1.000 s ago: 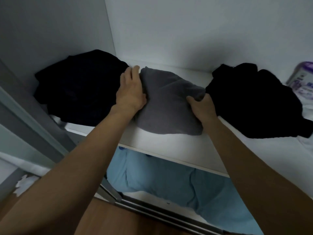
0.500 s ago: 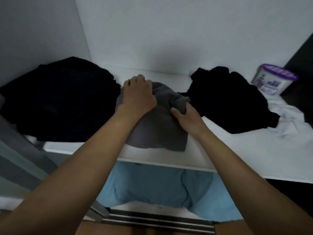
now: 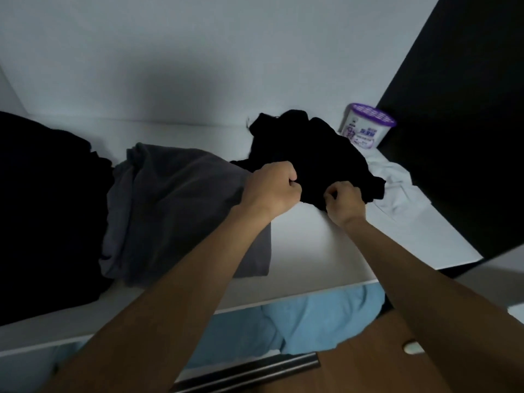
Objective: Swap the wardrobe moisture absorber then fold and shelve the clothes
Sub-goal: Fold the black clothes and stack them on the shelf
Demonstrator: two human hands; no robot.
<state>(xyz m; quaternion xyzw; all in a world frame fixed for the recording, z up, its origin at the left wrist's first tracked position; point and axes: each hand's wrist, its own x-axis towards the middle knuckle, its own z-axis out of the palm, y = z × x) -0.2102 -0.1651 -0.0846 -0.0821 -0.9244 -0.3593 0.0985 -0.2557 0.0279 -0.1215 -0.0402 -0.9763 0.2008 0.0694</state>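
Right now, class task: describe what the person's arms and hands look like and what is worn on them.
Both forearms are bare up to the frame edge: no sleeves show. The left hand and right hand wear no gloves, and no rings, watch or bands are visible in this dim light.

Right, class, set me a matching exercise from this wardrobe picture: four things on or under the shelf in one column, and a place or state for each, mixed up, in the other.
Things
1. grey garment
2. crumpled black garment
3. moisture absorber tub
4. light blue fabric

Places or states
A. below the shelf
B. gripped by the left hand and the right hand
C. upright at the back right of the shelf
D. lying folded, between the two dark piles

Pairs: 1-D, 2-B, 3-C, 4-A
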